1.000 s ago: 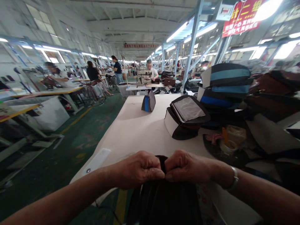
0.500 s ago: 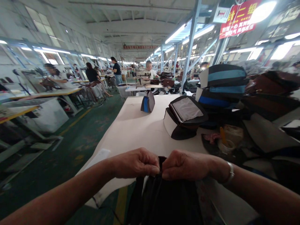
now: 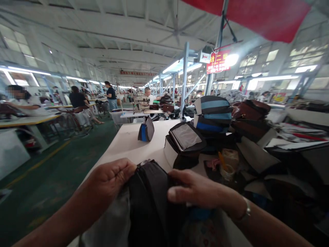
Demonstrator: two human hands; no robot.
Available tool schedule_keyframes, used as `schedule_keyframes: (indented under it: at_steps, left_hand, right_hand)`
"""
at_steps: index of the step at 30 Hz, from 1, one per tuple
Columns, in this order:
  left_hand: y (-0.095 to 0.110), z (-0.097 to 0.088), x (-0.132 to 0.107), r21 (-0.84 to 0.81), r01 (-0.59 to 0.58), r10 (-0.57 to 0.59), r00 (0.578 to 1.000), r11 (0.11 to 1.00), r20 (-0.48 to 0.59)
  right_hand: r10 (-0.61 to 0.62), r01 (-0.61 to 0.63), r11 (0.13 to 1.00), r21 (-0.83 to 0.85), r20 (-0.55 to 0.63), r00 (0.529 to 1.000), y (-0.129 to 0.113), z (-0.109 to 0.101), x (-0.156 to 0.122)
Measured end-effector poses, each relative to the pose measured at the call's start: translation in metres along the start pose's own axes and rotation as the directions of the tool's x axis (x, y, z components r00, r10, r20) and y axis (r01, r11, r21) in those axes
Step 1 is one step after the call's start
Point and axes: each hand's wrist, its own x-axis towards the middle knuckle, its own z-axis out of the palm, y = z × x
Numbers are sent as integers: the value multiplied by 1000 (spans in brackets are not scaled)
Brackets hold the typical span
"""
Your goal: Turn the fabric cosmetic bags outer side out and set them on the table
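A black fabric bag piece point(image 3: 151, 192), with a seam and folds along its top, stands upright in front of me and runs out of the bottom of the view. My left hand point(image 3: 110, 178) is closed on its upper left corner, where a pale grey panel hangs below the fingers. At the right edge is my right hand point(image 3: 195, 188), with thumb and forefinger around the black fabric; its other fingers are hidden behind. A bracelet point(image 3: 246, 207) circles the right wrist.
A white table point(image 3: 128, 144) holds a small blue-and-black bag point(image 3: 146, 130) and a stack of black bag pieces point(image 3: 185, 139). To the right lie a glue jar point(image 3: 227, 171) with a yellow-handled tool and more stacked bags point(image 3: 213, 106). Co-workers sit and stand farther back.
My hands have moved apart from their closed pinch at the bag's top middle to its left corner and right edge. The bag has come up higher, and my view has swung right and up.
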Motion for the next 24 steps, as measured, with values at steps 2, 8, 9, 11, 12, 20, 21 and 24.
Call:
schedule_keyframes:
  at_steps: [2,8,9,11,12,20,21,24]
  left_hand:
    - [1,0,6,54,-24,26,999,998,-26]
    - [11,11,34,140,-111,124,989,984,-80]
    - [16,10,40,158,-123,140,985,980,-101]
    - [27,5,54,228,-205,246,954,952,-172]
    - [31,-1,61,276,-268,331,919,923,-213]
    - [-55,-57,156,445,61,201,832,893,-517]
    - [-78,-58,172,428,132,131,837,894,-532]
    - [-140,-53,221,403,286,-34,849,869,-528]
  right_hand:
    - [40,-59,968,246,84,996,24,16,11]
    - [10,47,698,714,-76,997,61,67,49]
    - [28,91,682,726,-150,988,57,66,54]
    - [80,187,666,722,-319,944,49,51,64]
    - [100,247,673,697,-417,903,45,37,70]
    - [62,248,955,161,-929,364,95,-125,106]
    - [60,179,976,124,-943,326,110,-139,105]
    - [33,-101,995,3,-956,292,159,-163,98]
